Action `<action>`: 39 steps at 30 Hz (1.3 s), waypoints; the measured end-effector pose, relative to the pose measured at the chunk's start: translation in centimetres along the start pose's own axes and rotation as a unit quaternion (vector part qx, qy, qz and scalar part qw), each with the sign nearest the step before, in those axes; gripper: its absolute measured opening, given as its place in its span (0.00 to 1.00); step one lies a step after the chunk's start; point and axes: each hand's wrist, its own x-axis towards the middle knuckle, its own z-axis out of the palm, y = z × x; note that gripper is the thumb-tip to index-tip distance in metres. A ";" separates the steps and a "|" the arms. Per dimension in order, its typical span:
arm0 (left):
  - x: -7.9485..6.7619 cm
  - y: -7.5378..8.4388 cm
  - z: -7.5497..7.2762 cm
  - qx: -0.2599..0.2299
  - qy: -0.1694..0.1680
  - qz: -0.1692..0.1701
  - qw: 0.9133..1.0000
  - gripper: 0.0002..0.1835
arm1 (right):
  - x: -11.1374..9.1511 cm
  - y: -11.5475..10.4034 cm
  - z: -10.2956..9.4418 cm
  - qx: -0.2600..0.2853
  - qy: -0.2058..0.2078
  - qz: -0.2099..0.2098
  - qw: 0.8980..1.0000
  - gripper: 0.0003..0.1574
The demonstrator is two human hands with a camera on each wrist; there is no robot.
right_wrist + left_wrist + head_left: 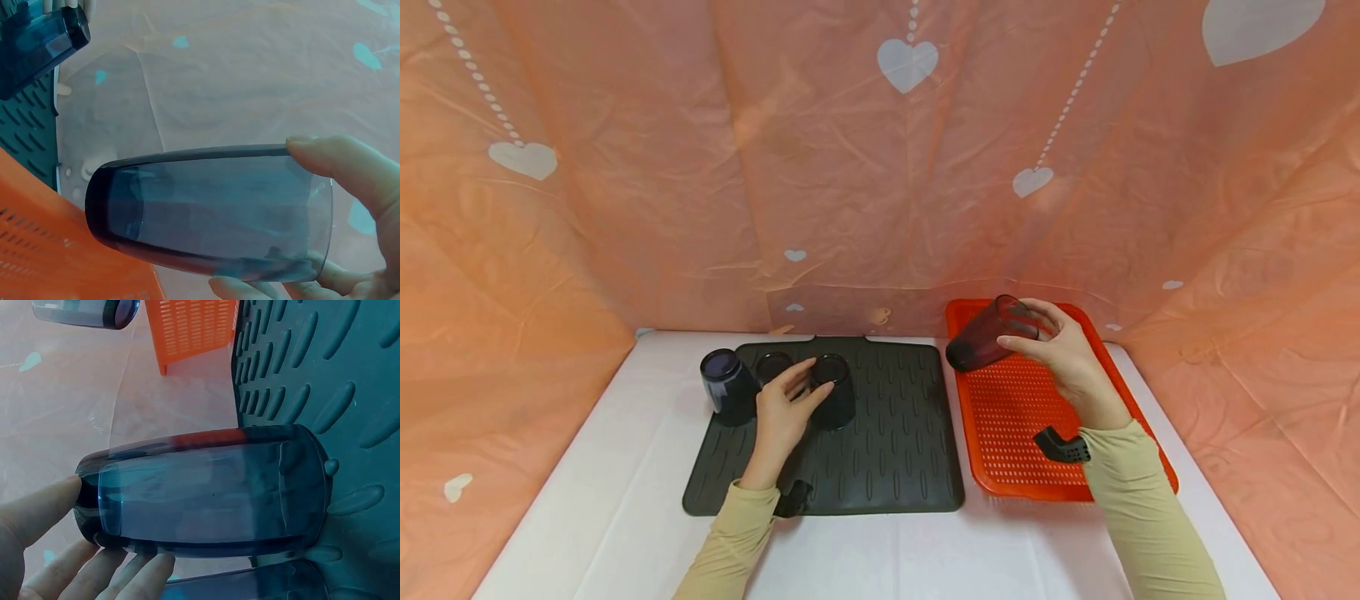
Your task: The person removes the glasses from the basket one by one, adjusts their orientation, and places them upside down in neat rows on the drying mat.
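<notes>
My left hand [782, 417] holds a dark tinted drinking glass [835, 404] near its thick base. That glass stands upside down on the black ribbed drying mat [895, 467], rim down, as the left wrist view shows. Two more dark glasses stand left of it: one glass [727, 385] at the mat's left edge, and another glass [772, 364] partly hidden behind my left hand. Over the orange basket [1000, 490], my right hand [1067, 354] grips a tinted glass [981, 337] at its rim. This glass is tilted, its thick base [103, 203] pointing left and down.
The mat and the perforated basket lie side by side on a white-covered table [865, 558], a narrow gap between them. An orange sheet with pale hearts [907, 65] hangs behind and at both sides. A black wrist mount [1062, 445] sits at my right cuff.
</notes>
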 end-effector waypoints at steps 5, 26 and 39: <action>0.0 0.2 0.2 0.011 0.005 0.001 1.000 0.25 | 0.2 0.5 0.7 0.008 -0.009 0.003 1.000 0.39; 0.0 -0.2 0.2 0.019 0.026 0.027 0.999 0.24 | 0.8 1.6 3.4 0.006 -0.043 0.019 0.999 0.39; -0.3 -0.4 0.2 0.005 0.048 0.042 0.998 0.23 | 0.8 2.1 4.8 0.055 -0.042 0.028 0.997 0.37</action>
